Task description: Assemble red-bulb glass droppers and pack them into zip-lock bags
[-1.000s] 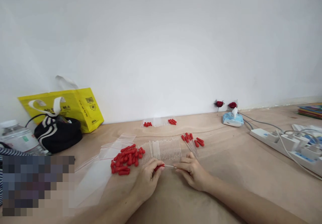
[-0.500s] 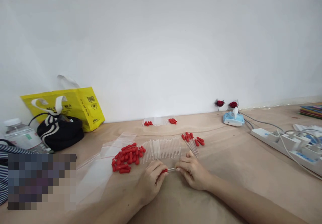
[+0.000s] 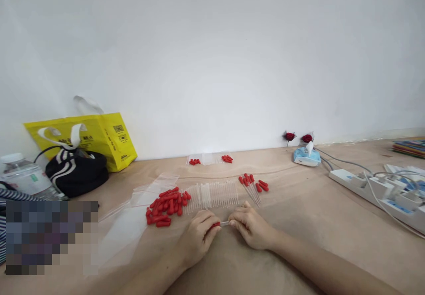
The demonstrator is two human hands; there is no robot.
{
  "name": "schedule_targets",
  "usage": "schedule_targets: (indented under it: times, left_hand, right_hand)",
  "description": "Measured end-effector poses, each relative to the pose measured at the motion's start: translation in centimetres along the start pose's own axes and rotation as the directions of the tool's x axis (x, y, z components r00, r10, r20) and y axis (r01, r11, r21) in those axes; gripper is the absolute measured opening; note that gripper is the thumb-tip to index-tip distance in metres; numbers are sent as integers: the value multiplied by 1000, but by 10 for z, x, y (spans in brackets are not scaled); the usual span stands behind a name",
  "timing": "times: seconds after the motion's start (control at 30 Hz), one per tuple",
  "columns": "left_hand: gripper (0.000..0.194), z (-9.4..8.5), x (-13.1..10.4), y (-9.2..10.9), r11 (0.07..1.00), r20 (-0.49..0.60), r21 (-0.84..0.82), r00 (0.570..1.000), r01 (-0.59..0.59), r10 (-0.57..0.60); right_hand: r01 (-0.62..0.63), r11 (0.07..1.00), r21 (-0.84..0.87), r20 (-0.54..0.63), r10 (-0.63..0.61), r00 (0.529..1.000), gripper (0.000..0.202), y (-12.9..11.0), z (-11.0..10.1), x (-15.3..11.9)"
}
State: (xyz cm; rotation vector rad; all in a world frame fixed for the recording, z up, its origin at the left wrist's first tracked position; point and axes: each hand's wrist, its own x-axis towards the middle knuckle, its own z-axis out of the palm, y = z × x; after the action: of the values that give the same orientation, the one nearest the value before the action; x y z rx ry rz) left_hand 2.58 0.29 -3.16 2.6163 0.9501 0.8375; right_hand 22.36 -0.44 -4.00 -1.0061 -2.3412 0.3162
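Between thumb and fingers, my left hand (image 3: 199, 235) is closed on a red rubber dropper bulb (image 3: 214, 225). My right hand (image 3: 250, 226) pinches a clear glass tube (image 3: 225, 223), whose near end meets the bulb; how far it sits inside is hidden by the fingers. Beyond my hands lies a row of loose clear tubes (image 3: 212, 195). A heap of red bulbs (image 3: 168, 204) rests to the left of that row. To its right, several droppers with red bulbs (image 3: 250, 186) lie fanned out, beside a few loose red bulbs (image 3: 262, 185).
Clear plastic bags (image 3: 124, 228) lie flat at the left, near a yellow bag (image 3: 113, 140), a black pouch (image 3: 79, 175) and a bottle (image 3: 25, 175). A small bag with red bulbs (image 3: 207, 158) lies by the wall. Tissues (image 3: 307, 157) and a power strip (image 3: 348, 180) are right.
My right hand has moved slightly left toward my left hand, and less of the tube shows between them. The whole view has shifted a little.
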Motion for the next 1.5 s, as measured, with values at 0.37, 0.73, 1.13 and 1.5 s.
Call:
schedule_targets:
  times: [0.37,0.73,1.13,1.5]
  left_hand:
    - [18,-7,2,-9,1000,3,-13,1000,10,-10]
    - [44,-6,1,-13,977,-77,-33,974,211,-213]
    - [13,-11,5,-5,993,-14,10,993,114,-114]
    - [10,-8,4,-8,989,-49,65,991,131,-128]
  right_hand:
    - [61,970,-236,-19,-67,998,18,-3,-7,-2]
    - [-640,749,-175,-352,559,751,25,41,-26,22]
    - [-708,582,-400,-302,646,701,20,37,-7,51]
    - [-789,585,-190,-365,704,610,23,64,-34,36]
